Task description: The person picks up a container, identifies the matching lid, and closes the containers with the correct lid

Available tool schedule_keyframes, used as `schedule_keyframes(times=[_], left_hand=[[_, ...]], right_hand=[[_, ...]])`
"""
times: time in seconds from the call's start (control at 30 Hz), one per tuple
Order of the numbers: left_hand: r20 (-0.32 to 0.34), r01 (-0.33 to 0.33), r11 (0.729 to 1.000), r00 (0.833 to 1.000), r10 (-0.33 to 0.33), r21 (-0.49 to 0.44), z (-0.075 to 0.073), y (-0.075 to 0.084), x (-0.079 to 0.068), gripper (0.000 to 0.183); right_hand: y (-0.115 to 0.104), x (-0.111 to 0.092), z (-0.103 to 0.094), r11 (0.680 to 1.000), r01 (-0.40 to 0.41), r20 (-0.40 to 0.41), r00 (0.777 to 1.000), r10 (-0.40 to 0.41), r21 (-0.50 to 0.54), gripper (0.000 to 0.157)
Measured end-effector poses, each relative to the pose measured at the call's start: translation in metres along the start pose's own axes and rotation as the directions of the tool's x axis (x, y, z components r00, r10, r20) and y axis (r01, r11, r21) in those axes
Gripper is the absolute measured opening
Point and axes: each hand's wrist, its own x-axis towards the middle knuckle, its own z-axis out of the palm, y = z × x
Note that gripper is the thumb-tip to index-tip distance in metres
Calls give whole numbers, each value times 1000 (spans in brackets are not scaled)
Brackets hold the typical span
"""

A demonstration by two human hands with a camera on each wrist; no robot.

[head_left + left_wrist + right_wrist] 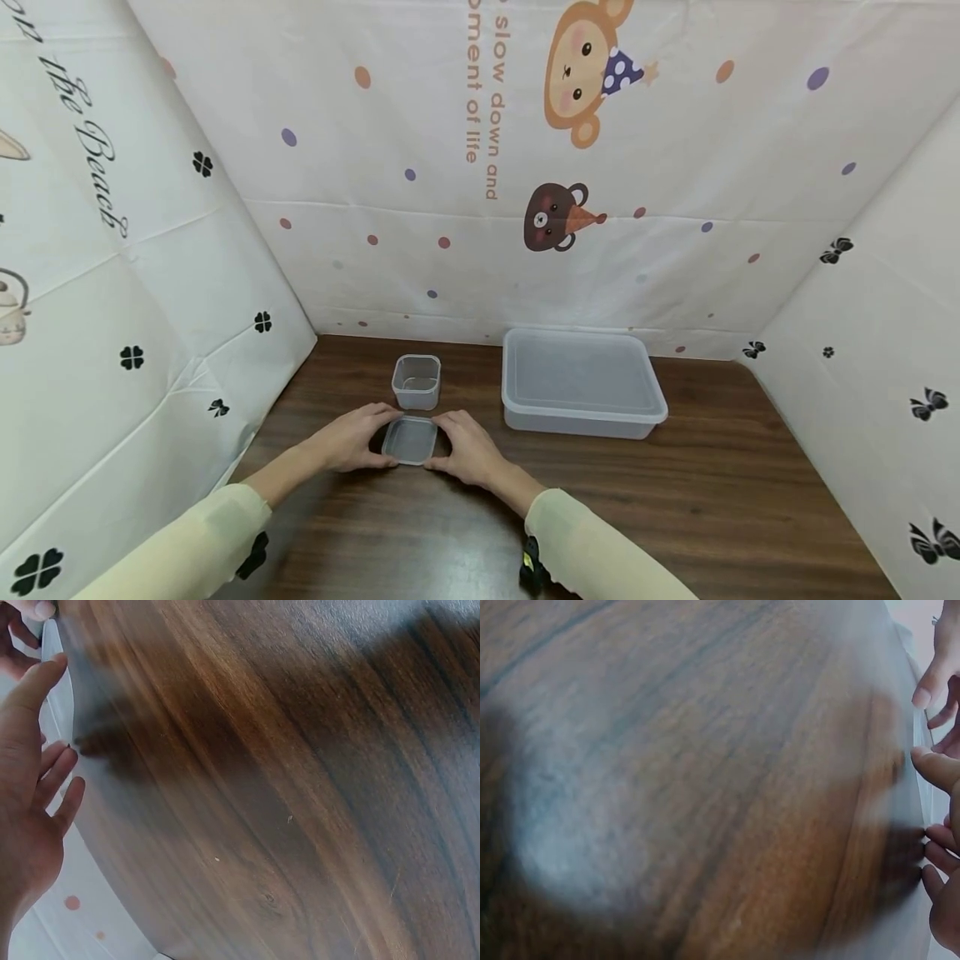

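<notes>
A small square clear plastic lid (410,440) with rounded corners lies between both hands, low over the brown table. My left hand (362,438) grips its left side, thumb at the near corner and fingers at the far one. On the opposite side my right hand (467,448) holds it in the same way. Just beyond the lid stands a small clear plastic container (416,382), upright and uncovered. Both wrist views catch the hands only at the frame's edge, the left hand (30,772) and the right hand (945,817), with the lid seen edge-on.
A large translucent box (581,383) with its lid on stands at the back, right of the hands. Dark wood-grain table (675,508) stretches around these things. White printed cloth (420,275) walls the table at the back and on both sides.
</notes>
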Motion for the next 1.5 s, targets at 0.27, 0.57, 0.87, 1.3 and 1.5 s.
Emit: schedule_keyframes(times=[0.27,0.57,0.87,1.3,1.5], left_hand=[[14,19,999,1000,-18,-45,0,3,-3,79],[-11,28,993,1000,-29,-118,-5,7,-5,81],[-29,9,989,999,-14,-149,-9,8,-2,81],[-65,-27,983,998,15,-183,-13,11,-2,82],[-83,-43,978,996,27,-206,-13,9,0,86]], right_hand=[[-1,-1,-5,996,-30,44,999,27,80,75],[2,-3,-12,969,-91,66,995,78,228,76],[2,-7,-18,960,-80,31,997,75,269,76],[5,-9,-22,944,-55,-12,998,62,324,74],[6,-10,-21,924,-42,-13,999,51,380,72]])
